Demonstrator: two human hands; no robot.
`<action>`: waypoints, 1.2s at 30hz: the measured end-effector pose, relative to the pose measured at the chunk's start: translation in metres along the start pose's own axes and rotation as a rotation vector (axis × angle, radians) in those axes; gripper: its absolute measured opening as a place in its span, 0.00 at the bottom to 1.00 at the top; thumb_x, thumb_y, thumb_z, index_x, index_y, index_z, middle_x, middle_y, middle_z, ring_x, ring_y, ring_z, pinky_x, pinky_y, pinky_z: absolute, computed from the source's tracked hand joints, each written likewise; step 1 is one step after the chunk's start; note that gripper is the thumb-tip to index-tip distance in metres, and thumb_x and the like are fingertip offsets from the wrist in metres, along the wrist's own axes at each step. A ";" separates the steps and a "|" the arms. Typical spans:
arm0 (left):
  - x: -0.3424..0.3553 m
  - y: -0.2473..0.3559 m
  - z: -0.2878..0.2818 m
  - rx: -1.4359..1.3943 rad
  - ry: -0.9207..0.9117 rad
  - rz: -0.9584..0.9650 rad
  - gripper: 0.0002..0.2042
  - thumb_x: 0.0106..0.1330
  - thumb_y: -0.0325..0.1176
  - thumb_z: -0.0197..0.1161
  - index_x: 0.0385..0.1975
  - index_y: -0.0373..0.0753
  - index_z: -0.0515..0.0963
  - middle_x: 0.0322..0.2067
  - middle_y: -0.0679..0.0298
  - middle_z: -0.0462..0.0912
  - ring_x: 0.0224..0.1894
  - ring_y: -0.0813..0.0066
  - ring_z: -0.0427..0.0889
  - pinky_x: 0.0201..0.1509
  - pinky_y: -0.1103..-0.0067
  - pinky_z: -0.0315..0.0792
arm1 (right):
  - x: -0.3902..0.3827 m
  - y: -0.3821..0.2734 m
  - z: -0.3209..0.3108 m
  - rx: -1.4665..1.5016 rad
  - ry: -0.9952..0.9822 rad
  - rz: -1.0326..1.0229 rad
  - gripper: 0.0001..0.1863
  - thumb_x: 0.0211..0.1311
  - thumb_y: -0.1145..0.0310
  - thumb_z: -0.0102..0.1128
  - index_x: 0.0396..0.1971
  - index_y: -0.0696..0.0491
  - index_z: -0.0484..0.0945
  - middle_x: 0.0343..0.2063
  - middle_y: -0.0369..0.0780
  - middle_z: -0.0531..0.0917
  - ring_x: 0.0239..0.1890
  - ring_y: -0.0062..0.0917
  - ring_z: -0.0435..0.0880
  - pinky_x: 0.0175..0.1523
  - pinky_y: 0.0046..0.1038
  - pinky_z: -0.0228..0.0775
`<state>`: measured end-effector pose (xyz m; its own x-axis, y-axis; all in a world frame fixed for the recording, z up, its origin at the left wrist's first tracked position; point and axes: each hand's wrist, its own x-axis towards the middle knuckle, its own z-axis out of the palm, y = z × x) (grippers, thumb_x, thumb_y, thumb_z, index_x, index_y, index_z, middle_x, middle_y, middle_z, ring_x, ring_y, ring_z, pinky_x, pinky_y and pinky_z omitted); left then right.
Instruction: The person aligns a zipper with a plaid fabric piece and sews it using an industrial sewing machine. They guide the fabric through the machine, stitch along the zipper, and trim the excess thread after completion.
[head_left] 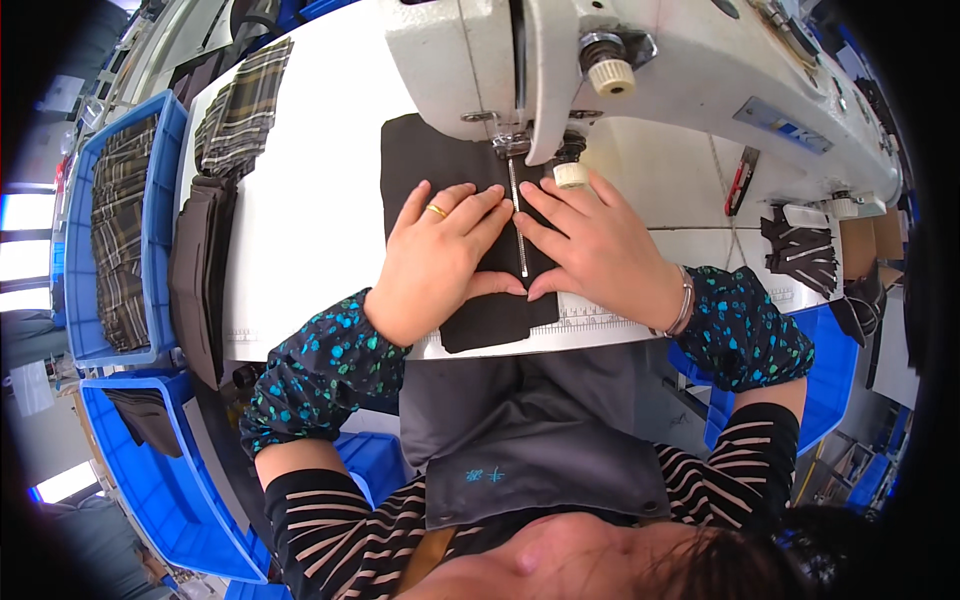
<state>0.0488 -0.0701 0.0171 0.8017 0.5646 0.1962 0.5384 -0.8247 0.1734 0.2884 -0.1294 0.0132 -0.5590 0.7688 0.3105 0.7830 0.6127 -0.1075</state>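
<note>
Under the presser foot (511, 145) of a white sewing machine (455, 75) lies dark brown fabric (410, 150) with a narrow zipper (518, 235) running down toward me. My left hand (448, 250) lies on the fabric left of the zipper, fingers apart and fingertips at the zipper's edge, a ring on one finger. My right hand (585, 250) lies on it to the right, fingers also apart. My two thumbs nearly meet below the zipper. Neither hand grasps anything; both press on the fabric. A ruler strip (590, 318) runs along the table's front edge beside the fabric.
Plaid pieces (245, 105) and dark stacks (200, 275) lie on the table's left. Blue crates (165, 150) (145, 500) stand left, another (830, 370) lower right. A red cutter (740, 180) and small dark pieces (800, 260) sit right, beside the machine.
</note>
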 end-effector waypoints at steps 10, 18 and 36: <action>0.024 -0.022 0.003 -0.034 0.024 0.025 0.39 0.53 0.60 0.73 0.62 0.41 0.81 0.62 0.63 0.80 0.67 0.57 0.76 0.73 0.49 0.65 | 0.012 0.023 0.007 0.034 0.080 0.005 0.33 0.44 0.43 0.77 0.45 0.53 0.87 0.46 0.40 0.84 0.60 0.36 0.77 0.71 0.44 0.65; 0.025 -0.023 0.002 -0.055 -0.012 -0.007 0.39 0.53 0.60 0.73 0.62 0.40 0.81 0.62 0.62 0.80 0.68 0.57 0.75 0.73 0.49 0.65 | 0.011 0.024 0.010 0.024 0.078 0.016 0.29 0.47 0.42 0.75 0.38 0.53 0.87 0.44 0.45 0.83 0.60 0.41 0.77 0.71 0.45 0.65; 0.013 -0.009 0.010 -0.117 0.051 -0.065 0.30 0.61 0.43 0.75 0.63 0.38 0.81 0.64 0.53 0.81 0.71 0.50 0.76 0.71 0.59 0.70 | -0.001 0.011 0.008 0.055 0.068 -0.026 0.26 0.56 0.55 0.74 0.51 0.55 0.84 0.44 0.42 0.85 0.58 0.39 0.82 0.68 0.47 0.71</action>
<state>0.0570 -0.0561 0.0089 0.7501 0.6204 0.2290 0.5526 -0.7783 0.2983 0.2953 -0.1226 0.0045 -0.5577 0.7393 0.3774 0.7510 0.6431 -0.1500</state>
